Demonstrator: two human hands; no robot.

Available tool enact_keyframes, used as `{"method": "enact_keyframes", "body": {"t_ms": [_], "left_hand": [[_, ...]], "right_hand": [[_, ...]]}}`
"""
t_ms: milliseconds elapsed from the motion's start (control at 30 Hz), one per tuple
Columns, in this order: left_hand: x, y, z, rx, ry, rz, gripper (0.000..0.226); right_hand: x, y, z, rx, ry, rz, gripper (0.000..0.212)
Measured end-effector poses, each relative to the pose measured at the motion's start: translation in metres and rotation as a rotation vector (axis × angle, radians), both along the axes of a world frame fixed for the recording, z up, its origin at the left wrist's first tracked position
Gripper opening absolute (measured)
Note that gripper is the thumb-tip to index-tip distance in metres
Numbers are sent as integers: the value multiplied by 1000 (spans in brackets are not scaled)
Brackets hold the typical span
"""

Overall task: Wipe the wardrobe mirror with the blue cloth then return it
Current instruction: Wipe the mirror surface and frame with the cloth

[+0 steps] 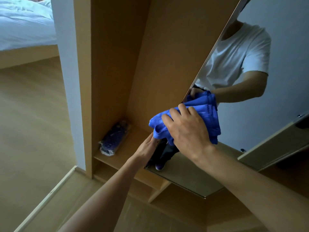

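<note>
Against the frameless mirror (250,124) of the wooden wardrobe (117,64), at its left edge, right hand (187,129) clutches a bunched blue microfibre cloth (206,114), glass stretching rightward; left hand (147,146) meets that edge below, grip unclear.

Shelf (132,144): a wrapped bundle (113,138) fills its left side; I have room to reach along its right.
Mirror (250,118): its edge blocks my way rightward.
</note>
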State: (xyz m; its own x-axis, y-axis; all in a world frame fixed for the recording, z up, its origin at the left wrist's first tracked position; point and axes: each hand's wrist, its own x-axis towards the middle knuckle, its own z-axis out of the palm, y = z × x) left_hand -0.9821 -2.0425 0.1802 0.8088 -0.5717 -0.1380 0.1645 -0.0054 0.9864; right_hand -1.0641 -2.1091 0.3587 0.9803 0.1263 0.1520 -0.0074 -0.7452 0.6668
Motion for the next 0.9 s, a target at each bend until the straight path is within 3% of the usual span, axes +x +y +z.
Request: {"method": "enact_keyframes", "body": {"t_ms": [67,267,533,667,800,900], "left_hand": [[-1,-1,-8,14,18,-11,23],[-3,-2,-24,36,16,-13,36],[-2,-13,-46,36,-61,61,32],[-2,-10,-44,70,-74,88,24],[11,-5,-55,25,17,48,38],[17,-2,-59,27,41,20,62]], "right_hand": [[-1,1,12,-2,-41,12,36],[0,-4,40,-42,-162,38,27],[0,-20,-19,-94,-163,100,57],[5,-17,-59,-67,-86,70,42],[7,-14,-84,-51,-14,8,37],[7,-14,-92,-27,-36,-30,39]]}}
